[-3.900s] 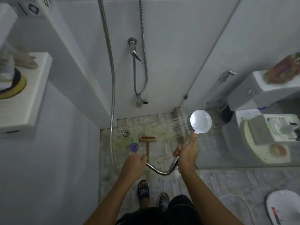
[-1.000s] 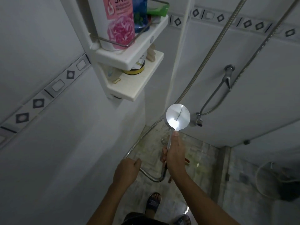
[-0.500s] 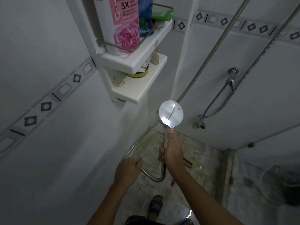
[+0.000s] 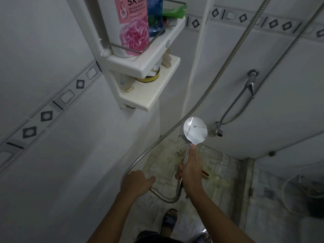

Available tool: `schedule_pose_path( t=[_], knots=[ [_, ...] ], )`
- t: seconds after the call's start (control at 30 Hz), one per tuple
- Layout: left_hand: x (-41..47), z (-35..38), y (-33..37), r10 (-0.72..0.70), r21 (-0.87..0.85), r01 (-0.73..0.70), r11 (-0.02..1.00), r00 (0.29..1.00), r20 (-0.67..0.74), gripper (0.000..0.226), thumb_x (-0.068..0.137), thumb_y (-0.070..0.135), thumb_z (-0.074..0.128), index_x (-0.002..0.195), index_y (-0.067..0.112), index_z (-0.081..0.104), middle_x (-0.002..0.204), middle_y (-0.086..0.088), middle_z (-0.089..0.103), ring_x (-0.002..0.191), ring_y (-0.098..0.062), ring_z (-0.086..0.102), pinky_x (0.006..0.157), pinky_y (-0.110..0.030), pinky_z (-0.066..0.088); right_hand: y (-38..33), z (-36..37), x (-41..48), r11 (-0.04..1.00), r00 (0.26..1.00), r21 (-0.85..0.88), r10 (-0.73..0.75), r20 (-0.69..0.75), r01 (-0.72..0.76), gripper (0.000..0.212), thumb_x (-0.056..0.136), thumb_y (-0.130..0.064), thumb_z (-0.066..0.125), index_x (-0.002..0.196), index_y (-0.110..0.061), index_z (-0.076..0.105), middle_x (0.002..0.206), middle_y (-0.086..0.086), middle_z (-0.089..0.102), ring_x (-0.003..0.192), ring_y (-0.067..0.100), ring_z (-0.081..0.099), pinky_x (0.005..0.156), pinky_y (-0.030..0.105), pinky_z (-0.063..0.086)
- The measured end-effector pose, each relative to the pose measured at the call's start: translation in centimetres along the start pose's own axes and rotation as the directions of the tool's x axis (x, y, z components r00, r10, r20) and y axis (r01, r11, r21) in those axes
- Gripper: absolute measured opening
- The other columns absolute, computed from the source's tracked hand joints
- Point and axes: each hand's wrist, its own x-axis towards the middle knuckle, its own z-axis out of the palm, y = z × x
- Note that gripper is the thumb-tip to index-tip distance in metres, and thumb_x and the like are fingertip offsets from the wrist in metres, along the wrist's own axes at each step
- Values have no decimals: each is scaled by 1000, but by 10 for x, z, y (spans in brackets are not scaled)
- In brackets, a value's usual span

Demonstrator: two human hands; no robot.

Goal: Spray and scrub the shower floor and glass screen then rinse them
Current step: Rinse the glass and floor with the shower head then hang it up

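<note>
My right hand (image 4: 190, 170) is shut on the handle of the chrome shower head (image 4: 195, 130), whose round shiny back faces me and points toward the far corner of the shower. My left hand (image 4: 135, 182) grips the metal shower hose (image 4: 163, 196), which loops between both hands and climbs up the wall. The mottled stone shower floor (image 4: 217, 174) lies below, with a round drain (image 4: 179, 152). A red scrub brush (image 4: 205, 174) lies on the floor, mostly hidden by my right hand. The glass screen (image 4: 289, 190) stands at the right.
White corner shelves (image 4: 149, 67) at upper left carry a pink-labelled bottle (image 4: 129, 23), a blue bottle and a yellow-rimmed tin. A wall tap (image 4: 251, 81) with a second hose sits on the back wall. My sandalled foot (image 4: 170, 220) stands at the bottom.
Earlier the head sprayed toward the glass screen on the right. Since then my view has lifted to the left wall and shelves, and in the last second the shower head has shifted slightly right.
</note>
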Motion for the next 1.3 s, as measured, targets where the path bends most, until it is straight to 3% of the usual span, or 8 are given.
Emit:
schedule_pose_path(
  t=[0.07,0.13,0.2,0.43,0.7,0.97,1.17,1.3],
  knots=[
    [2,-3,3,-38,-13,38,999,998,-41,104,86,75,52,153,-3,32,144,-16,57,128,-27,57,105,-32,46,4,0,-2,1000,1000,21,17,-5,-17,59,80,-71,41,84,-12,46,51,3,33,39,15,31,40,21,30],
    [6,-4,1,-24,-25,21,999,996,-92,114,89,71,53,160,-3,2,153,-18,47,137,-28,50,113,-34,41,8,1,-3,1000,1000,25,-1,-5,1,59,82,-71,40,87,-12,47,50,2,33,39,15,30,40,22,30],
    [7,-7,-2,-16,-13,14,1000,991,-134,113,91,66,54,159,-2,-3,149,-19,52,133,-29,54,111,-36,44,10,3,-2,999,1000,27,-27,-8,27,60,83,-71,38,87,-11,47,49,4,32,40,15,30,40,22,30],
    [-5,-18,-5,-8,-39,-4,999,953,-304,89,97,48,57,162,10,11,129,-18,66,115,-31,64,94,-35,50,14,13,7,998,999,60,-28,-34,30,60,83,-72,39,85,-12,44,54,8,31,42,16,31,41,25,32],
    [-2,-24,-6,51,-46,-74,996,925,-377,80,96,43,60,159,10,23,79,-5,65,71,-23,63,65,-31,51,19,16,14,987,990,106,-117,-75,124,54,90,-64,39,86,-11,49,65,11,35,46,17,32,40,23,31],
    [1,-9,35,195,39,-192,981,928,-317,71,97,52,53,153,14,35,97,-13,73,90,-30,69,76,-36,54,8,-19,60,990,951,63,-102,-293,126,56,95,-69,38,71,-19,46,56,9,37,45,18,37,44,28,36],
    [2,10,70,343,71,-335,939,913,-220,65,90,68,48,119,12,65,97,-9,75,88,-24,70,73,-32,55,10,-61,58,987,929,85,-99,-357,138,51,99,-62,38,73,-19,40,53,2,33,43,16,32,45,27,32],
    [3,17,89,388,76,-380,922,903,-186,45,95,53,61,108,10,68,92,-5,72,83,-20,66,65,-28,47,20,-84,52,989,890,40,-108,-443,139,70,80,-87,40,75,-17,46,60,9,41,51,20,41,51,32,39]
  ],
)
